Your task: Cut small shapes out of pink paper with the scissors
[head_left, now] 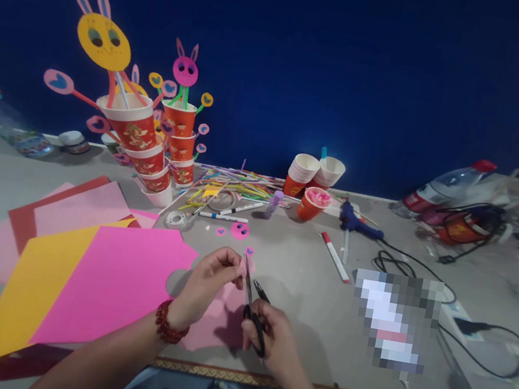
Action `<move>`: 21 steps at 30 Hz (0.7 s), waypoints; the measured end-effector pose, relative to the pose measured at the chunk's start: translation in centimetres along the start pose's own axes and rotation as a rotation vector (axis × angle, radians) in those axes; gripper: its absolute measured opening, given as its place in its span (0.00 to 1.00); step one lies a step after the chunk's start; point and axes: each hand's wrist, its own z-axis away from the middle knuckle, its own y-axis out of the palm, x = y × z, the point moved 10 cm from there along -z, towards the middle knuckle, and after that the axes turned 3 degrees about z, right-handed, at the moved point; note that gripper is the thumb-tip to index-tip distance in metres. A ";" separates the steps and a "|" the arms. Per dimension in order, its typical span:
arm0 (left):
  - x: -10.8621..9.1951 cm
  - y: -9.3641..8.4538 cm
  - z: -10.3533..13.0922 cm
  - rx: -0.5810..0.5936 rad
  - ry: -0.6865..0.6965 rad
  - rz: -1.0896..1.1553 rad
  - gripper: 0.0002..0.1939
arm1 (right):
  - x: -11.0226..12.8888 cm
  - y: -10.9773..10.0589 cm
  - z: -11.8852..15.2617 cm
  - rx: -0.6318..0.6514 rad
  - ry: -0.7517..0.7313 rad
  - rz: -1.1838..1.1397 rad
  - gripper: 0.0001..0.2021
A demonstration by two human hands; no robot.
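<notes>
Near the front of the table, my left hand point(212, 283) pinches a small piece of pink paper point(242, 268). Black-handled scissors point(253, 326) are held in my right hand point(272, 339), with their blades pointing up beside that piece. Under both hands lies a larger light pink sheet point(215, 323). A small pink disc with a blue heart point(250, 251) sits just beyond the fingertips. Close to the scissors rests a black pen point(261, 290). Whether the blades touch the paper is too small to tell.
Pink point(120, 284) and yellow sheets point(34, 276) spread left. Stacked red cups point(133, 133) with paper rabbit figures stand behind. Pipe cleaners point(250, 188), a glue stick point(273, 205), a marker point(334, 257), a glue gun point(358, 224), cables and a bottle point(444, 189) lie beyond and right.
</notes>
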 end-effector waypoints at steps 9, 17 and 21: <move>-0.2 0.1 0.0 -0.001 0.001 -0.004 0.07 | 0.1 0.0 0.0 0.001 0.001 -0.009 0.25; -0.2 0.1 0.1 -0.001 0.008 -0.003 0.07 | 0.0 0.2 0.0 -0.007 -0.006 -0.011 0.23; -0.2 0.1 0.1 -0.004 0.006 -0.001 0.07 | -0.1 0.2 0.0 -0.013 0.012 -0.008 0.21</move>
